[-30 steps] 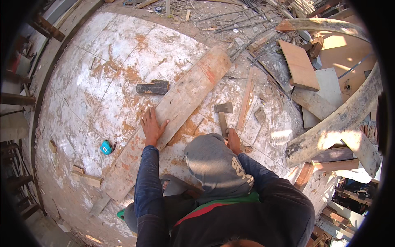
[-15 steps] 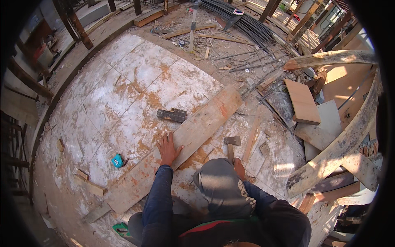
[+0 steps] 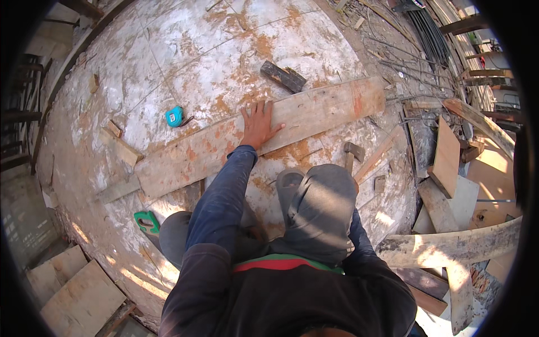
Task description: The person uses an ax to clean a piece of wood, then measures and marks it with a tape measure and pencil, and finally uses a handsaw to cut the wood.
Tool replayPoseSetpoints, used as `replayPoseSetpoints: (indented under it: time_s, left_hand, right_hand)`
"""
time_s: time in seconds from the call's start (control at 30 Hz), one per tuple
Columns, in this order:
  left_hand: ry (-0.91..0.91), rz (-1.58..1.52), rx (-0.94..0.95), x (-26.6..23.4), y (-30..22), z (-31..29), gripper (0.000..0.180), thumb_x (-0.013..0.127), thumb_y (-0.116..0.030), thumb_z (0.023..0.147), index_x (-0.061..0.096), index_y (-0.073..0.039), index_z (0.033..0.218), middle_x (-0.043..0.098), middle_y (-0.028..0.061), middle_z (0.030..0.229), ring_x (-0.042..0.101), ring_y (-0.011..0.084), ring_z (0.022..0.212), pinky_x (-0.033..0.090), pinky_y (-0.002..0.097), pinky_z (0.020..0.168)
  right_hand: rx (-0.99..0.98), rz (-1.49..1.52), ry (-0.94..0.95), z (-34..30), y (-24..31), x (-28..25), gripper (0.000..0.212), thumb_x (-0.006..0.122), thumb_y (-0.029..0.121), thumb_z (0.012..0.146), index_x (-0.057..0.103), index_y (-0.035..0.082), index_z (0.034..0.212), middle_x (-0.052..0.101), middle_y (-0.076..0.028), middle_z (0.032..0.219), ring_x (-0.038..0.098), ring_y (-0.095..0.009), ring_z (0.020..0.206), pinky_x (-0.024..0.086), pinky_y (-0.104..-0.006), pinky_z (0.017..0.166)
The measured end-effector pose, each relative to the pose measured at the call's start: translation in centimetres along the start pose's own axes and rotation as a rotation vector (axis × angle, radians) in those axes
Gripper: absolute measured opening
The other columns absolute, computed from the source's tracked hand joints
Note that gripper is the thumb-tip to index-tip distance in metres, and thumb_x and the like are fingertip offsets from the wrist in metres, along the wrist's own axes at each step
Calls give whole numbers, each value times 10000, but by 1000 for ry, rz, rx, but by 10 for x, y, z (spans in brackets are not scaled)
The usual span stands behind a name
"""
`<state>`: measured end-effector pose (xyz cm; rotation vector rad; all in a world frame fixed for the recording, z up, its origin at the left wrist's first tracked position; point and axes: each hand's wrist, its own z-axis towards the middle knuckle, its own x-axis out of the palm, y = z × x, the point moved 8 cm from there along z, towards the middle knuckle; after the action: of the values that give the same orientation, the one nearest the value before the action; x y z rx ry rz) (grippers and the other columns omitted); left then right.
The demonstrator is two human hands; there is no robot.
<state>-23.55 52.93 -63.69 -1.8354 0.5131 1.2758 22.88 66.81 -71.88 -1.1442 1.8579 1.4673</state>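
Head view. Plank (image 3: 317, 114), pale and red-stained, lies flat on the dusty floor (image 3: 196, 73), slanting from lower left to upper right in front of the person. Left hand (image 3: 259, 124): open, palm down on the plank near its middle, fingers spread toward the far edge, not wrapped around anything. Right hand (image 3: 355, 185): only a sliver visible beside the grey trouser leg (image 3: 323, 213); grip cannot be told. Hatchet (image 3: 354, 150): head and upper handle show just ahead of that hand, on the near side of the plank; lower handle hidden by the knee.

Surroundings: dark wood block (image 3: 283, 77) beyond the plank, one end close to its far edge; contact unclear. Blue tape measure (image 3: 174, 117) on the floor, also beyond the plank, left of the left hand. Narrower board (image 3: 118, 190) projects at the plank's lower-left end. Saw (image 3: 147, 222), green handle up front, beside the person's left knee. Thin wood strip (image 3: 377, 155) right of the hatchet. Wood panel (image 3: 445, 157) farther right, among scrap timber.
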Motion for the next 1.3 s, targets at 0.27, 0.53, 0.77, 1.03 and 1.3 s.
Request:
replayPoseSetpoints:
  time_s: [0.27, 0.53, 0.77, 1.03, 1.3]
  left_hand:
    - [158, -131, -72, 9, -5, 31, 722, 718, -466, 845, 461, -110, 1418, 503, 158, 1392, 464, 334, 1313, 289, 662, 1054]
    - [-116, -120, 173, -13, -35, 10, 812, 759, -392, 806, 402, -95, 1472, 349, 210, 1507, 327, 385, 1410, 240, 666, 1112]
    - [53, -4, 438, -9, -99, 9, 577, 677, -194, 832, 521, -110, 1381, 345, 143, 1555, 292, 368, 1452, 238, 657, 1132]
    - [585, 254, 287, -12, -63, -37, 613, 722, -305, 818, 533, -188, 1389, 239, 30, 1618, 327, 263, 1440, 420, 635, 1012]
    - [720, 279, 183, 10, -68, -47, 852, 725, -428, 832, 301, -232, 1544, 65, 85, 1662, 283, 379, 1464, 424, 599, 1054]
  right_hand:
    - [124, -148, 3, -2, -3, -43, 382, 710, 303, 748, 628, -19, 936, 687, -182, 810, 684, -320, 747, 518, -441, 698]
    - [77, -338, 40, -5, -53, -25, 403, 702, 305, 771, 586, -9, 995, 675, -187, 853, 680, -357, 777, 525, -467, 709]
    - [11, -486, -23, 16, -104, -47, 425, 696, 307, 792, 549, 0, 1046, 665, -191, 892, 677, -390, 803, 532, -490, 719]
    - [326, -552, 34, -91, -21, -90, 413, 734, 311, 818, 508, 91, 1084, 608, -164, 1050, 694, -374, 875, 564, -473, 739]
    - [777, -295, -77, -186, -90, -96, 440, 688, 261, 841, 484, 18, 1145, 611, -203, 1078, 684, -394, 935, 575, -459, 789]
